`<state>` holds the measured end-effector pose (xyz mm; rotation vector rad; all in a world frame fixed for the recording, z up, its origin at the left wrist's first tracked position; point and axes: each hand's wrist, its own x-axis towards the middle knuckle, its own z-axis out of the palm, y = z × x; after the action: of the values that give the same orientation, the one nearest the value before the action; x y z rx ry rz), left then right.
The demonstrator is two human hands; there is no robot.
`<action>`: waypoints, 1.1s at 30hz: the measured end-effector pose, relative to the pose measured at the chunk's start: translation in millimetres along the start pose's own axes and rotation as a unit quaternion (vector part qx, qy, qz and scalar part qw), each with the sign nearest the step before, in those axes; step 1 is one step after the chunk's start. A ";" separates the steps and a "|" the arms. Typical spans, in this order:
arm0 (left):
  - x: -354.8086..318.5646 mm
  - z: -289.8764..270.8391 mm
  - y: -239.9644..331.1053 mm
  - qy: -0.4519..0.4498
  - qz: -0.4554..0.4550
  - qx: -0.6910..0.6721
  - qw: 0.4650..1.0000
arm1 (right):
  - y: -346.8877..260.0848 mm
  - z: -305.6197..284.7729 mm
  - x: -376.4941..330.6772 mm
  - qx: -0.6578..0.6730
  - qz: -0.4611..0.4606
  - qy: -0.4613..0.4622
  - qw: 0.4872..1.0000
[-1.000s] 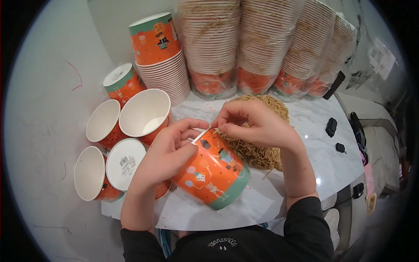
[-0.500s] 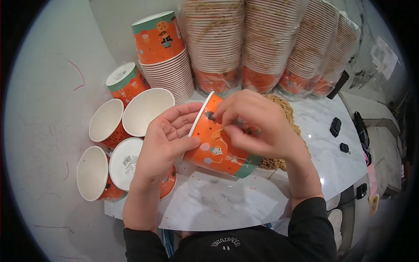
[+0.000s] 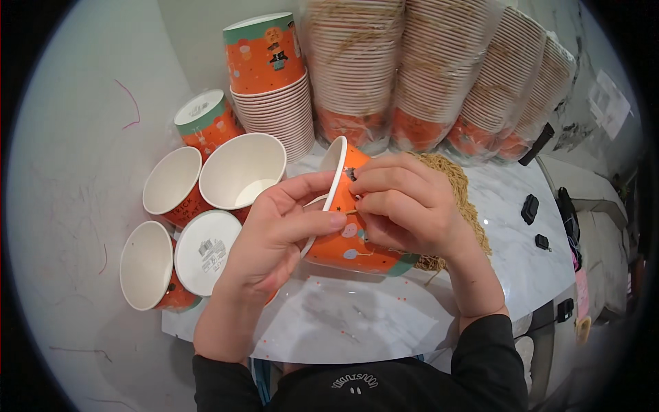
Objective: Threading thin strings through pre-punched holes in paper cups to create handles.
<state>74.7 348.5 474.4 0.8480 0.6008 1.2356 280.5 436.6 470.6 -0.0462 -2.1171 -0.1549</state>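
Gripping one tilted orange printed paper cup (image 3: 347, 237) in both closed hands, left hand (image 3: 278, 233) and right hand (image 3: 401, 202), with right fingertips pinching at its rim, the person seems mid-job: five loose cups (image 3: 241, 170) sit left, wrapped cup stacks (image 3: 425, 75) wait far behind

Bright, even indoor light falls from above, laying soft shadows under the hands and a pale sheen on the glossy bench (image 3: 528, 275), while the fisheye bends edges toward a dark round rim and softens detail at the margins.
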 end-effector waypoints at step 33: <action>6.2 10.7 -14.5 0.017 0.042 0.095 0.995 | 4.6 -19.9 0.6 0.105 0.174 -0.037 0.978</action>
<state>92.8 350.6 468.9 1.0210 0.7237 1.2843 297.5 438.6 481.8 -0.2982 -2.1521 0.2825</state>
